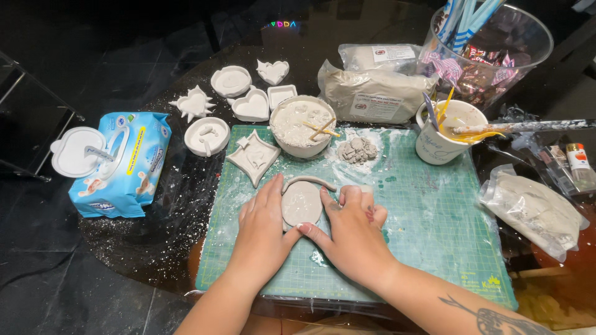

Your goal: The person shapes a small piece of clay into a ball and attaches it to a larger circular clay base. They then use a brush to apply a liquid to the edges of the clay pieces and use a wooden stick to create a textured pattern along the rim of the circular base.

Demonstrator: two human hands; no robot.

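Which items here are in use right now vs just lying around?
In use: left hand and right hand pressed around the oval clay slab, clay strip along its top edge, green cutting mat.

Lying about: wet wipes pack, white dishes, bowl, mug, powder bags.

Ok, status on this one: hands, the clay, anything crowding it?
Left hand and right hand flat on the green mat, cupping the oval clay slab. Clay coil at its top edge. Diamond dish close, upper left.
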